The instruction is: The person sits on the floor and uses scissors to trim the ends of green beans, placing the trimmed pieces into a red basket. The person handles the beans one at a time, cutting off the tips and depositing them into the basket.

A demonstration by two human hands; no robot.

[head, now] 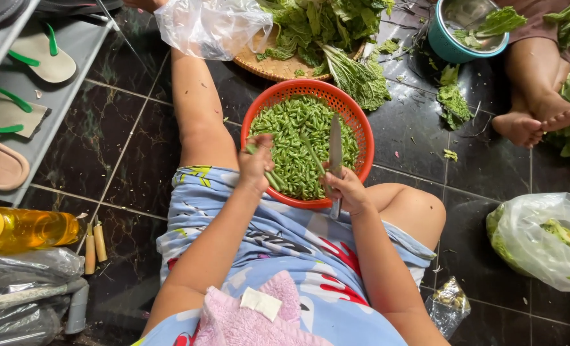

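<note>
Right hand (346, 190) clenched around the handle of a knife (335, 154), blade pointing up and away over the basket. Left hand (256, 163) closed in a grip on a few long green beans (273, 179), ends sticking out toward the blade. Both hands held over the near rim of a round red basket (259, 115), filled with chopped green bean pieces (294, 138). Basket resting on the dark tiled floor (124, 173) between the outstretched legs, against a lap in blue patterned cloth (278, 237).

Beyond the basket, a woven tray (269, 66) heaped with leafy greens (323, 29), partly under a clear plastic bag (211, 25). Farther right, a teal bowl with a metal inside (440, 38) holding a few leaves, beside the bare feet (535, 122) of another person. Scattered leaf scraps (454, 102) on the tiles nearby.

Near right, a plastic bag of green vegetables (541, 240). At left, a grey shelf (67, 83) with green-strapped sandals (38, 57), and below it a bottle of yellow oil (25, 229) lying on its side.
</note>
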